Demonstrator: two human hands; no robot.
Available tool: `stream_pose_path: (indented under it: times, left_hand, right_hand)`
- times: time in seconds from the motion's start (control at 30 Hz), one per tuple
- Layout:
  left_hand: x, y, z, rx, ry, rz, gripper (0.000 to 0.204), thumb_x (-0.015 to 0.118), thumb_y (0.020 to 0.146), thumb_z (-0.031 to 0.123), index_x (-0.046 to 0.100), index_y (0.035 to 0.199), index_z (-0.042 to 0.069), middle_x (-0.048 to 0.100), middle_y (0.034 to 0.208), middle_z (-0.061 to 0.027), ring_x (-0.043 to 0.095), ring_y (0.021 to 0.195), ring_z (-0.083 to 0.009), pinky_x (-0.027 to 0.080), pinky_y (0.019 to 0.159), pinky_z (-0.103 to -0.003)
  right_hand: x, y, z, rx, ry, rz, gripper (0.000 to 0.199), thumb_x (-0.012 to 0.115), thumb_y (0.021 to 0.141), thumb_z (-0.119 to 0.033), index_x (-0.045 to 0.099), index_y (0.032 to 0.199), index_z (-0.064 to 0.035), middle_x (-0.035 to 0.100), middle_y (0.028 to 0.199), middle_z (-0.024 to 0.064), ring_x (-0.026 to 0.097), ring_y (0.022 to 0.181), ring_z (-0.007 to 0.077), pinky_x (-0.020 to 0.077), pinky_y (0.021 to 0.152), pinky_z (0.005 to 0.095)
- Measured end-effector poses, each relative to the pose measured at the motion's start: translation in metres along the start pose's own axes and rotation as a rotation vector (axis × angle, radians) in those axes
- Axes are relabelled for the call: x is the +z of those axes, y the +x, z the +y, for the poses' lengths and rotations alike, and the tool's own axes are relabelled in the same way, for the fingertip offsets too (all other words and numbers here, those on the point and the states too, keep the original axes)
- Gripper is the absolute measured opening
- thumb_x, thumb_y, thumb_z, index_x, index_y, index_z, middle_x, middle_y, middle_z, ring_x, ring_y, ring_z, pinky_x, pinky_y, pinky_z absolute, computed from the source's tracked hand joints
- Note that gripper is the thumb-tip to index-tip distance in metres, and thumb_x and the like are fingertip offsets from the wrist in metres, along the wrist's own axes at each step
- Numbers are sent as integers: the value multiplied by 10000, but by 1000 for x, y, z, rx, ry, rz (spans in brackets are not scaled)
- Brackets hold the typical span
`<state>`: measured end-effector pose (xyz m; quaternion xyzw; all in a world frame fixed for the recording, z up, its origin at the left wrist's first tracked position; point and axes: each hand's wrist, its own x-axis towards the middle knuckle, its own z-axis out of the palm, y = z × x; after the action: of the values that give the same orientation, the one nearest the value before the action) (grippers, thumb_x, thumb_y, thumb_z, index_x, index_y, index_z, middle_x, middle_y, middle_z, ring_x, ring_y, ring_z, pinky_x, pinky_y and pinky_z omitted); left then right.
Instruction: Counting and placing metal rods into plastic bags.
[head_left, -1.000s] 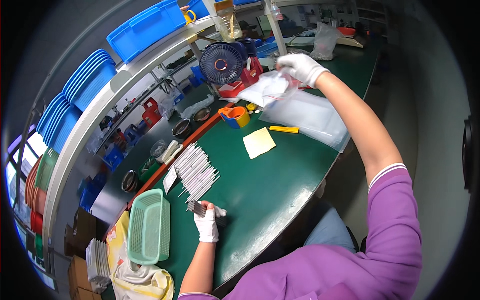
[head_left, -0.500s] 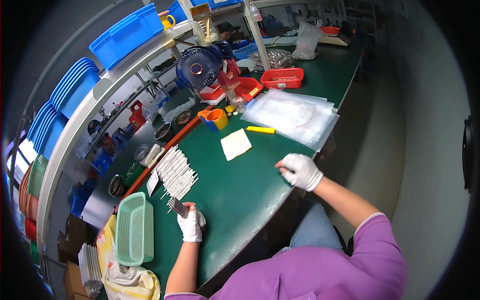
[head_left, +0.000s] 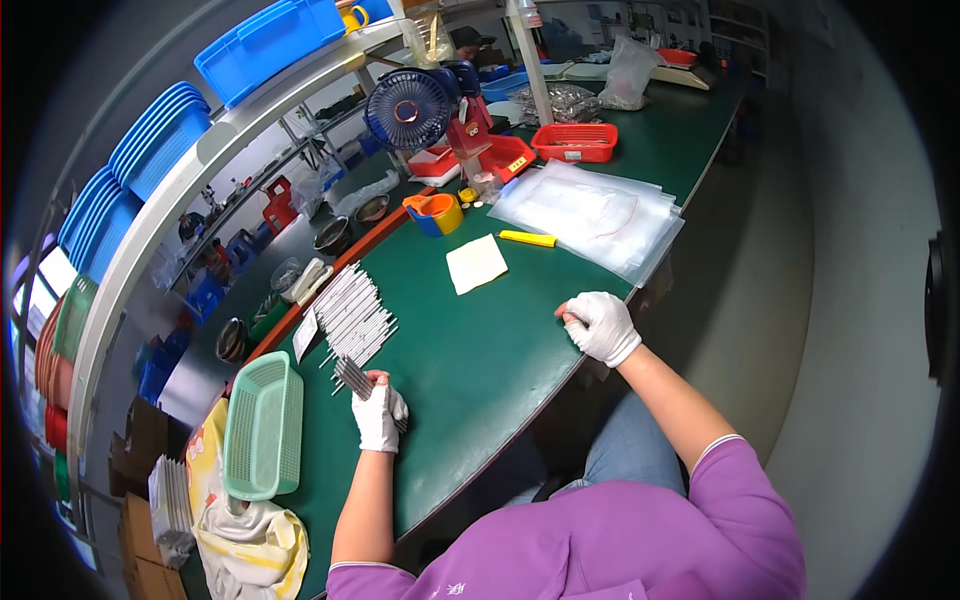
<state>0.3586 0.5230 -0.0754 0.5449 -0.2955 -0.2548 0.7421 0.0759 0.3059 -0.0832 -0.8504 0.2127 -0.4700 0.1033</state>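
Observation:
My left hand (head_left: 379,413), in a white glove with bare fingertips, is closed around a bundle of thin grey rods (head_left: 352,376). Just beyond it on the green table lies a row of thin whitish rods (head_left: 352,315), side by side, with a small white card (head_left: 305,334) at its left end. My right hand (head_left: 603,328), gloved the same way, hovers by the table's right edge with its fingers curled together. Whether anything small sits in that hand's fingers I cannot make out. A pale yellow paper square (head_left: 477,264) and a yellow cutter knife (head_left: 527,239) lie between the hands, farther back.
A green basket (head_left: 263,428) and a yellow-white cloth (head_left: 250,545) are at the left. Clear plastic bags (head_left: 590,215), a tape dispenser (head_left: 434,214), a fan (head_left: 408,110) and a red tray (head_left: 575,142) stand farther back. A shelf post (head_left: 533,75) rises behind.
The view has shifted slightly, moving the scene in the picture. My left hand still grips the grey rods; my right hand stays curled near the table's edge.

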Motion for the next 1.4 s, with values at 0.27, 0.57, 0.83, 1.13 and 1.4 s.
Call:
stream_pose_path:
  times: [0.27,0.57,0.83,1.13,1.4]
  left_hand:
    - [-3,1,-2,13,-6,-17,118,549,898,141,495,924,40,399,488,-19,340,335,-123,329,352,-295]
    - [1,1,0,23,-4,17,120,550,895,137,492,928,37,400,493,-25,336,335,-126,332,346,-298]
    - [-3,0,-1,-1,14,5,130,548,901,179,485,919,68,306,468,10,298,336,-118,291,343,-288]
    - [0,-5,3,-30,36,65,164,570,886,193,479,915,60,325,464,4,299,317,-116,289,327,-285]
    - [5,-14,17,-219,78,113,182,577,877,214,472,904,68,313,453,1,299,303,-122,287,304,-288]
  right_hand:
    - [-2,0,-3,2,1,13,42,598,751,-127,634,731,-123,592,663,58,587,639,270,477,586,377]
    - [-3,2,-1,0,25,16,36,605,756,-130,636,738,-125,595,670,58,590,640,271,476,580,381]
    - [-2,1,-1,-22,23,11,13,614,744,-127,626,744,-126,584,663,64,584,631,273,471,574,389]
    - [-5,4,3,-31,29,-44,49,636,690,-113,622,734,-130,533,619,47,549,584,254,442,538,380]
    - [-24,24,0,115,76,-538,127,612,769,-252,659,811,-142,623,661,73,621,607,263,494,543,386]
